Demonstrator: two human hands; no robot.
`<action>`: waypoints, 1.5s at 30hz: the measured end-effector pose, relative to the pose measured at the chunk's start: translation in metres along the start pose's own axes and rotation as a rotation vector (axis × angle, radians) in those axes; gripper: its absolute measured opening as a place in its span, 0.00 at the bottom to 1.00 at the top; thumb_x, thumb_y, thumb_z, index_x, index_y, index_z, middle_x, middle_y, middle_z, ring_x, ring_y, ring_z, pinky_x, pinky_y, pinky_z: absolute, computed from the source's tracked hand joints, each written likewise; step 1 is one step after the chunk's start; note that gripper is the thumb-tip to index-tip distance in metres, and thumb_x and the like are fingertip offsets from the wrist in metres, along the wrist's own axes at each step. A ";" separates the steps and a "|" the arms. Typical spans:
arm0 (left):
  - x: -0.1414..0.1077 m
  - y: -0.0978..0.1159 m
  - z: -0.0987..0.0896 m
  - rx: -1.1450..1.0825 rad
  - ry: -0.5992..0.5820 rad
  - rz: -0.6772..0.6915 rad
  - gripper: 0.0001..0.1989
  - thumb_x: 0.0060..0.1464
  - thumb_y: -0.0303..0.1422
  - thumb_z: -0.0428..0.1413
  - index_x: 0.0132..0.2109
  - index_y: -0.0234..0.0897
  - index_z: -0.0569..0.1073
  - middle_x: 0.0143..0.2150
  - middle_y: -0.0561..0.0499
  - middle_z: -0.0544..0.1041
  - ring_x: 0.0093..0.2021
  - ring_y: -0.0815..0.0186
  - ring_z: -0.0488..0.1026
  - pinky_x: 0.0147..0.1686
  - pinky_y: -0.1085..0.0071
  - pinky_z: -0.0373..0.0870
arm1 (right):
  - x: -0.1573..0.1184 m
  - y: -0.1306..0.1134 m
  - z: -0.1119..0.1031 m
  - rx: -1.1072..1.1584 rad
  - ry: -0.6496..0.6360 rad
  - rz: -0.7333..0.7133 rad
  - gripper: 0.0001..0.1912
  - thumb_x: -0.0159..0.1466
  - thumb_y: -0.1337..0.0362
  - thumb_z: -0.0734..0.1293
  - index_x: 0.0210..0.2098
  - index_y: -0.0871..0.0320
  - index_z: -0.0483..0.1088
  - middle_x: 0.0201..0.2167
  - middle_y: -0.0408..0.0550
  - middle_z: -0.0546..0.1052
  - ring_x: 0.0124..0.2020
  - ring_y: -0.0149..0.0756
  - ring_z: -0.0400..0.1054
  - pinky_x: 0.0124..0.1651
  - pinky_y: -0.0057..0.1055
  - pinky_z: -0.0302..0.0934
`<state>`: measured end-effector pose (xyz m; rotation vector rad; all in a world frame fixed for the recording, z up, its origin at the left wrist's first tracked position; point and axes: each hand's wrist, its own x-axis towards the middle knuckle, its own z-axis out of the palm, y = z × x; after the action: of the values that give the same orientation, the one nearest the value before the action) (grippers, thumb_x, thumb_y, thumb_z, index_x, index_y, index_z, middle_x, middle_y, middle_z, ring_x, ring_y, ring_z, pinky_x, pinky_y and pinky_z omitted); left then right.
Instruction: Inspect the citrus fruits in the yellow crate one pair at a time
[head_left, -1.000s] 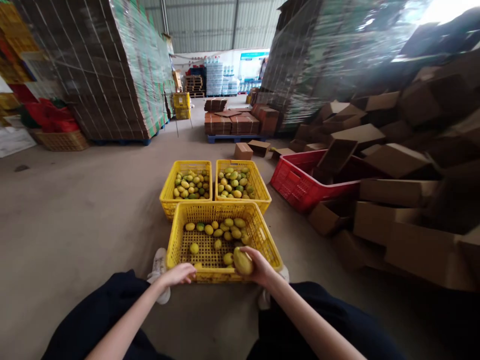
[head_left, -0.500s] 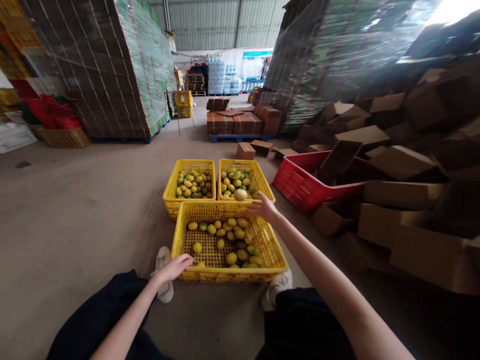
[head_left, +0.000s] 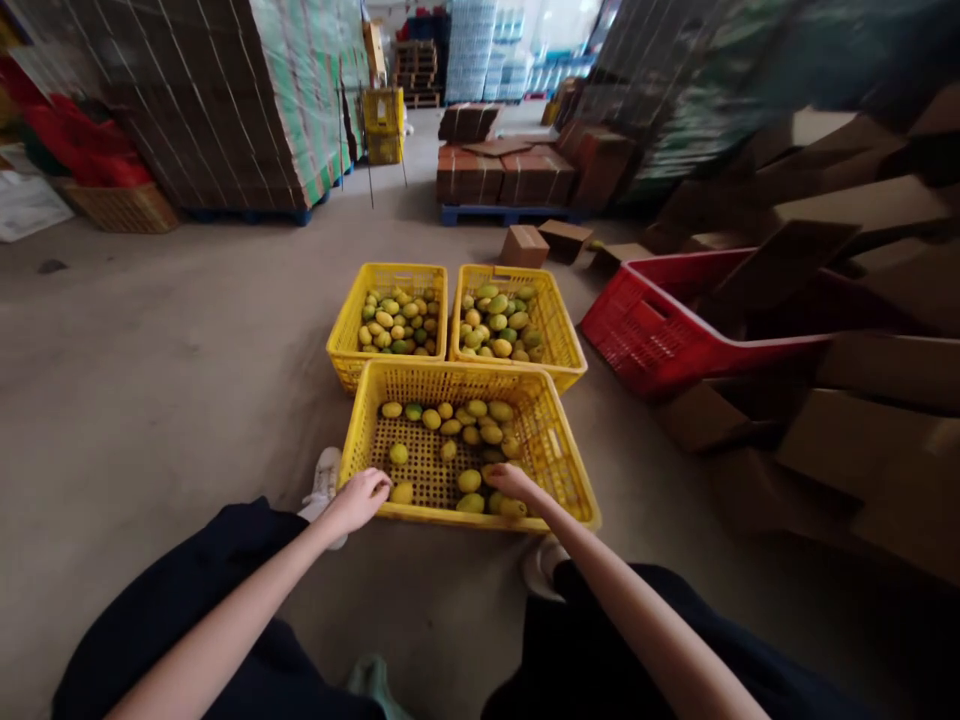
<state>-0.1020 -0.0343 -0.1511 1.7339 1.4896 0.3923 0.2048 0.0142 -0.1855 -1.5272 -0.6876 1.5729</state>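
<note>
You are sitting on a warehouse floor (head_left: 150,400) with the near crate (head_left: 570,480) between your feet, so both arms are reaching it without stretching. Your left hand (head_left: 360,497) is curling over the crate's near rim, fingers bent, steadying it. Your right hand (head_left: 512,480) is dipping inside among the fruit (head_left: 469,480) at the near edge; whether its grip is closing on a piece or hanging loose you cannot tell, as the fingers are hiding behind the knuckles. Two fuller crates (head_left: 390,275) are sitting just beyond. The cartons (head_left: 870,450) at right are blurring out.
</note>
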 end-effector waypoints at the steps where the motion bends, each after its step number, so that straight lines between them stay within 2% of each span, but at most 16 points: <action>1: 0.012 0.002 0.002 0.023 -0.061 -0.008 0.11 0.55 0.34 0.48 0.38 0.40 0.75 0.44 0.45 0.78 0.48 0.57 0.72 0.52 0.65 0.63 | 0.013 0.006 0.003 -0.104 -0.012 -0.010 0.13 0.55 0.79 0.67 0.18 0.60 0.67 0.11 0.36 0.60 0.18 0.26 0.60 0.21 0.21 0.55; 4: 0.055 0.002 0.012 0.076 -0.228 -0.097 0.12 0.57 0.35 0.48 0.37 0.40 0.76 0.44 0.46 0.79 0.45 0.59 0.74 0.48 0.67 0.65 | 0.052 0.022 0.016 -0.504 -0.070 -0.018 0.02 0.61 0.70 0.67 0.31 0.63 0.72 0.26 0.43 0.73 0.30 0.31 0.69 0.33 0.27 0.65; 5: 0.069 -0.002 0.018 0.091 -0.263 -0.136 0.11 0.56 0.35 0.49 0.36 0.40 0.76 0.42 0.46 0.79 0.44 0.59 0.74 0.46 0.67 0.66 | 0.065 0.028 0.021 -0.618 -0.095 -0.027 0.06 0.63 0.65 0.67 0.39 0.62 0.71 0.35 0.45 0.75 0.36 0.33 0.70 0.38 0.32 0.68; 7: 0.094 -0.013 0.033 0.134 -0.314 -0.215 0.08 0.53 0.34 0.52 0.31 0.40 0.75 0.38 0.47 0.80 0.41 0.59 0.74 0.44 0.67 0.66 | 0.086 0.040 0.030 -0.828 -0.148 -0.053 0.14 0.66 0.61 0.65 0.49 0.59 0.68 0.50 0.51 0.72 0.47 0.39 0.69 0.48 0.42 0.66; 9: 0.112 -0.028 0.048 0.185 -0.352 -0.286 0.07 0.50 0.32 0.55 0.26 0.39 0.73 0.34 0.48 0.80 0.40 0.58 0.74 0.44 0.66 0.67 | 0.105 0.052 0.039 -1.012 -0.205 -0.085 0.14 0.64 0.68 0.65 0.49 0.58 0.69 0.56 0.56 0.67 0.55 0.46 0.63 0.54 0.48 0.60; 11: 0.126 -0.042 0.058 0.234 -0.366 -0.341 0.08 0.49 0.32 0.56 0.23 0.39 0.71 0.32 0.47 0.79 0.40 0.57 0.75 0.44 0.65 0.67 | 0.119 0.062 0.046 -1.164 -0.258 -0.121 0.17 0.61 0.76 0.64 0.47 0.58 0.71 0.59 0.60 0.64 0.59 0.51 0.58 0.57 0.49 0.55; 14: 0.148 -0.056 0.062 0.295 -0.327 -0.381 0.06 0.49 0.30 0.57 0.25 0.38 0.71 0.35 0.43 0.78 0.43 0.53 0.74 0.47 0.62 0.67 | 0.135 0.073 0.054 -1.339 -0.304 -0.175 0.21 0.61 0.79 0.59 0.49 0.58 0.71 0.61 0.64 0.60 0.59 0.53 0.57 0.57 0.48 0.52; 17: 0.183 -0.062 0.059 0.332 -0.221 -0.359 0.02 0.50 0.27 0.55 0.33 0.35 0.73 0.45 0.38 0.75 0.50 0.50 0.71 0.52 0.58 0.63 | 0.145 0.078 0.057 -1.467 -0.323 -0.221 0.22 0.63 0.77 0.56 0.53 0.59 0.69 0.59 0.66 0.61 0.58 0.54 0.58 0.56 0.47 0.52; 23: 0.252 -0.066 0.069 0.391 0.026 -0.277 0.17 0.57 0.20 0.42 0.51 0.29 0.68 0.58 0.30 0.63 0.62 0.47 0.57 0.60 0.50 0.52 | 0.150 0.081 0.042 -1.628 -0.381 -0.222 0.18 0.62 0.71 0.62 0.52 0.60 0.70 0.50 0.66 0.70 0.50 0.54 0.65 0.48 0.44 0.58; 26: 0.264 -0.074 0.073 0.442 0.082 -0.287 0.22 0.58 0.19 0.34 0.53 0.24 0.65 0.58 0.25 0.61 0.62 0.43 0.55 0.58 0.45 0.52 | 0.146 0.084 0.029 -1.678 -0.411 -0.205 0.19 0.59 0.68 0.67 0.51 0.60 0.70 0.48 0.65 0.72 0.47 0.53 0.68 0.45 0.41 0.60; 28: 0.265 -0.079 0.072 0.477 0.080 -0.287 0.22 0.59 0.20 0.34 0.54 0.22 0.65 0.58 0.24 0.61 0.62 0.42 0.55 0.57 0.45 0.52 | 0.143 0.086 0.023 -1.697 -0.429 -0.213 0.21 0.59 0.67 0.68 0.52 0.60 0.69 0.48 0.65 0.72 0.47 0.54 0.68 0.45 0.41 0.60; 31: 0.262 -0.084 0.071 0.524 0.037 -0.274 0.18 0.59 0.25 0.45 0.55 0.24 0.66 0.60 0.27 0.61 0.62 0.43 0.55 0.59 0.47 0.50 | 0.140 0.088 0.019 -1.710 -0.437 -0.225 0.22 0.59 0.66 0.67 0.53 0.62 0.68 0.48 0.66 0.72 0.48 0.55 0.68 0.45 0.42 0.60; 33: 0.259 -0.084 0.072 0.604 0.009 -0.239 0.23 0.55 0.30 0.54 0.57 0.27 0.64 0.60 0.30 0.62 0.61 0.44 0.56 0.59 0.49 0.50 | 0.139 0.088 0.019 -1.714 -0.428 -0.226 0.22 0.60 0.66 0.67 0.53 0.64 0.67 0.48 0.67 0.71 0.47 0.55 0.68 0.45 0.42 0.61; 35: 0.257 -0.080 0.075 0.725 -0.047 -0.132 0.29 0.53 0.31 0.56 0.61 0.30 0.61 0.62 0.34 0.61 0.60 0.47 0.58 0.59 0.52 0.53 | 0.138 0.089 0.021 -1.715 -0.416 -0.220 0.21 0.60 0.67 0.66 0.52 0.64 0.68 0.48 0.67 0.71 0.47 0.54 0.68 0.45 0.41 0.61; 38: 0.259 -0.074 0.079 0.856 -0.153 0.033 0.29 0.57 0.26 0.50 0.64 0.37 0.56 0.65 0.40 0.59 0.60 0.52 0.59 0.57 0.57 0.58 | 0.136 0.089 0.023 -1.705 -0.398 -0.199 0.21 0.60 0.68 0.65 0.53 0.64 0.67 0.49 0.66 0.71 0.48 0.54 0.68 0.45 0.41 0.62; 45: 0.266 -0.069 0.085 0.862 -0.132 -0.022 0.21 0.58 0.20 0.42 0.58 0.32 0.65 0.59 0.34 0.66 0.58 0.52 0.63 0.54 0.55 0.61 | 0.131 0.087 0.018 -1.558 -0.344 -0.091 0.24 0.57 0.67 0.69 0.53 0.60 0.68 0.49 0.64 0.73 0.49 0.53 0.70 0.47 0.40 0.63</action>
<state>-0.0225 0.1816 -0.3239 2.3188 1.7001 -0.4485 0.1810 0.0820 -0.3264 -2.1016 -2.4977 1.1237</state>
